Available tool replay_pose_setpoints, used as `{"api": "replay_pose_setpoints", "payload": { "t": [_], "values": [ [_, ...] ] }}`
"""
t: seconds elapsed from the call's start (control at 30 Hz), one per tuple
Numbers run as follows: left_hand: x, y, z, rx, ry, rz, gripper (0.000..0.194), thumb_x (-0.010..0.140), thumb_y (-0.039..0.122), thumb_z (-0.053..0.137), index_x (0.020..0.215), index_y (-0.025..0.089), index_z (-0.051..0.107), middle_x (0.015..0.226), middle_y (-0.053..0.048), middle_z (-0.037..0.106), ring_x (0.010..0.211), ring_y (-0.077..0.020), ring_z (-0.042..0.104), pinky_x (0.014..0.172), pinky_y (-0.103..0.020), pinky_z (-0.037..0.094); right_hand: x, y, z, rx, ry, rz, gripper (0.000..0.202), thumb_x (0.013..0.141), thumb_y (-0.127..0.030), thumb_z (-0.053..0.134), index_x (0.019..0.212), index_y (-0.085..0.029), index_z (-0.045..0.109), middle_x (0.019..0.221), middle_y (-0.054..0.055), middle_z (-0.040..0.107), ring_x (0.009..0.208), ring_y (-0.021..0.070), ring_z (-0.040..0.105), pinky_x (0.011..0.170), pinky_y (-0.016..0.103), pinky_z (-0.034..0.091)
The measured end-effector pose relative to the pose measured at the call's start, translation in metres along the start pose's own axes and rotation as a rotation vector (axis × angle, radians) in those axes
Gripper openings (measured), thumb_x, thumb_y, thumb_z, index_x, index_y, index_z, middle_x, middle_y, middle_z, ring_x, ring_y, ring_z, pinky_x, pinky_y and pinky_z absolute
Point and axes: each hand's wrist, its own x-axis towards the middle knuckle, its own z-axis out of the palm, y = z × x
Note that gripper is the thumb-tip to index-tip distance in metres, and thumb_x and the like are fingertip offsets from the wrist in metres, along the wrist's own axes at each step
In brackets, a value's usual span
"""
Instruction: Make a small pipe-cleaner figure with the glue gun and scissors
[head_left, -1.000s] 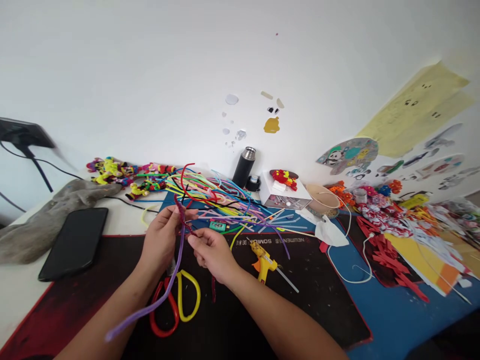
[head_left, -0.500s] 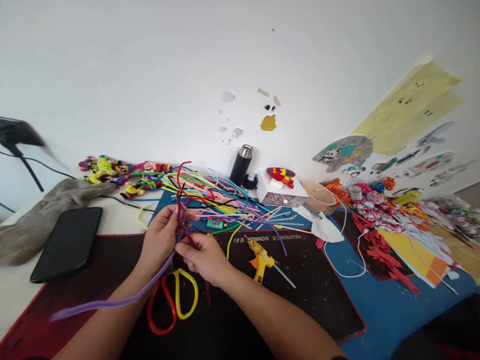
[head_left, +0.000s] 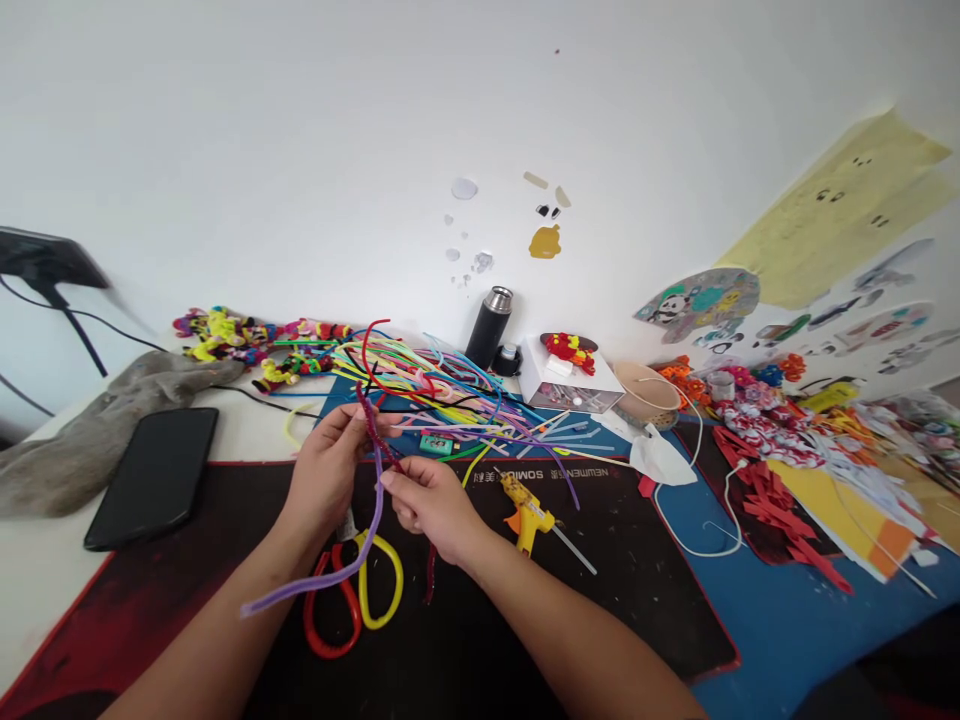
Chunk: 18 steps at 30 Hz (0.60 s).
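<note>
My left hand [head_left: 328,458] is closed, pinching a dark red tinsel pipe cleaner [head_left: 370,415] upright between thumb and fingers. A purple pipe cleaner [head_left: 358,562] runs down from the same spot and bends to the lower left across my left forearm. The thumb and fingers of my right hand [head_left: 429,503] are closed on the dark red pipe cleaner just below; its lower end hangs beneath that hand. How the two pipe cleaners join is hidden by my fingers. Under my wrists lie scissors with one red and one yellow handle [head_left: 380,590].
Behind my hands spreads a pile of colourful pipe cleaners [head_left: 442,385]. A yellow glue gun [head_left: 527,512] lies to the right on the black mat [head_left: 585,620]. A black phone [head_left: 154,480] is at left; a black thermos [head_left: 487,330] and white box [head_left: 570,385] stand by the wall.
The purple pipe cleaner's free end has swung in to the right and now hangs more steeply. My right hand has shifted slightly right, and the whole view has moved a little.
</note>
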Motion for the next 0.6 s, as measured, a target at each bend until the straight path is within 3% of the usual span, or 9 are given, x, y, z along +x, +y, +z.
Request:
{"api": "replay_pose_setpoints", "payload": {
  "t": [0.27, 0.43, 0.6],
  "values": [
    [-0.0007, 0.0013, 0.0, -0.024, -0.041, -0.054, 0.041, 0.075, 0.055, 0.092, 0.091, 0.022, 0.075, 0.09, -0.006, 0.083, 0.079, -0.0224, 0.075, 0.069, -0.03, 0.056, -0.0032, -0.0009, -0.0041, 0.005, 0.018, 0.01, 0.045, 0.076, -0.055, 0.087, 0.081, -0.021, 0.059, 0.049, -0.013, 0.044, 0.042, 0.0054, 0.027, 0.046, 0.026, 0.013],
    [-0.0006, 0.0024, 0.0023, -0.083, -0.102, -0.134, 0.059, 0.074, 0.068, 0.088, 0.103, 0.018, 0.078, 0.088, -0.01, 0.082, 0.08, -0.0269, 0.075, 0.067, -0.034, 0.056, -0.005, -0.003, -0.0064, 0.023, 0.015, 0.004, 0.044, 0.075, -0.055, 0.087, 0.079, -0.021, 0.059, 0.048, -0.012, 0.045, 0.04, 0.005, 0.027, 0.044, 0.026, 0.011],
    [-0.0029, 0.0055, 0.0038, -0.082, -0.171, -0.147, 0.059, 0.064, 0.065, 0.097, 0.093, 0.017, 0.081, 0.081, -0.009, 0.08, 0.071, -0.0201, 0.068, 0.061, -0.028, 0.05, -0.0064, -0.0031, -0.0093, 0.043, 0.011, -0.002, 0.043, 0.078, -0.053, 0.087, 0.079, -0.021, 0.058, 0.049, -0.012, 0.045, 0.04, 0.0046, 0.026, 0.044, 0.026, 0.011]
  ]
}}
